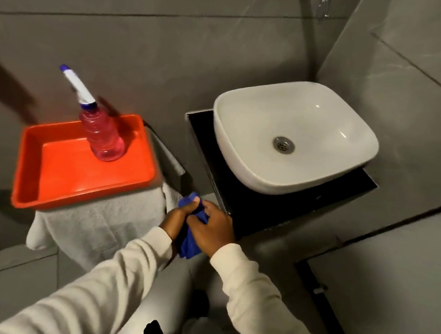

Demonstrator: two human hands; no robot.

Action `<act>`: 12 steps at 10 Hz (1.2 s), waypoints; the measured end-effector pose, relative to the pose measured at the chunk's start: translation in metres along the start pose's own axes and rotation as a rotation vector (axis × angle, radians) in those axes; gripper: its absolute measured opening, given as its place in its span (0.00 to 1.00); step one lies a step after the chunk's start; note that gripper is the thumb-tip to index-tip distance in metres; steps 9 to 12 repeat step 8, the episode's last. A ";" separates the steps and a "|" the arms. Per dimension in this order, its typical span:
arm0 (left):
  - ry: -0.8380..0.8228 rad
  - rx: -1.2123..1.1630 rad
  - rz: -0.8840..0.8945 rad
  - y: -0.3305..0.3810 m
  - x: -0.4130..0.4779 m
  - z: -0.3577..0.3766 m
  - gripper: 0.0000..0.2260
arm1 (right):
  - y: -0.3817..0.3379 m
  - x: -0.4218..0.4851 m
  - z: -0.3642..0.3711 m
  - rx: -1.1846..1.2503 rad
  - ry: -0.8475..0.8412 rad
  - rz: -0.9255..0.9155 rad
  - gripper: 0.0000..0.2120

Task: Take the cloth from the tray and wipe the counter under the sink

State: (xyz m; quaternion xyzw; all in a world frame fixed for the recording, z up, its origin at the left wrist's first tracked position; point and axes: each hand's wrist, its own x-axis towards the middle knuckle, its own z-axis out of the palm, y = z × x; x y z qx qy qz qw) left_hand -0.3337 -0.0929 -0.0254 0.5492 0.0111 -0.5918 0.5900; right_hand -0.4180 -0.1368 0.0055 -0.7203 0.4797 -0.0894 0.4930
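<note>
Closest to me, two pale sleeves reach forward, and both hands are bunched around the blue cloth point(190, 235). The left hand point(177, 218) is closed on its upper end, the right hand point(213, 229) curled over the middle, and the loose tail hangs below them. They hold it in the air just off the front corner of the black counter point(239, 210), not touching it. The cloth looks already taken, so I'd say it is being gathered before wiping. Next it must be pressed flat onto the dark top around the sink point(295, 137). To the left, the orange tray point(73, 176) holds only a spray bottle point(103, 136).
</note>
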 end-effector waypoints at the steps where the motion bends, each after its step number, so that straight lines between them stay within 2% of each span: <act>1: 0.180 -0.049 0.052 0.032 -0.010 -0.041 0.15 | -0.032 0.018 0.017 0.203 0.072 -0.035 0.09; 2: 0.221 -0.164 0.146 0.068 -0.030 -0.081 0.15 | -0.064 0.043 0.046 0.149 0.035 -0.092 0.19; 3: 0.305 -0.170 0.272 0.104 -0.039 -0.120 0.19 | -0.091 0.065 0.089 0.287 -0.261 -0.007 0.11; 4: 0.539 -0.048 0.405 0.133 -0.035 -0.158 0.15 | -0.114 0.080 0.128 0.407 -0.357 0.044 0.12; 5: 0.754 0.166 0.495 0.154 -0.025 -0.201 0.18 | -0.139 0.092 0.173 0.374 -0.269 0.032 0.10; 6: 0.613 0.533 0.433 0.169 -0.020 -0.234 0.23 | -0.153 0.103 0.219 0.261 -0.198 0.036 0.14; 7: 0.443 0.653 0.372 0.174 -0.012 -0.252 0.33 | -0.156 0.116 0.241 0.055 -0.272 0.035 0.15; 8: 0.550 0.722 0.356 0.179 -0.009 -0.269 0.31 | -0.159 0.125 0.248 -0.213 -0.373 0.025 0.11; 12: 0.550 0.722 0.356 0.179 -0.009 -0.269 0.31 | -0.159 0.125 0.248 -0.213 -0.373 0.025 0.11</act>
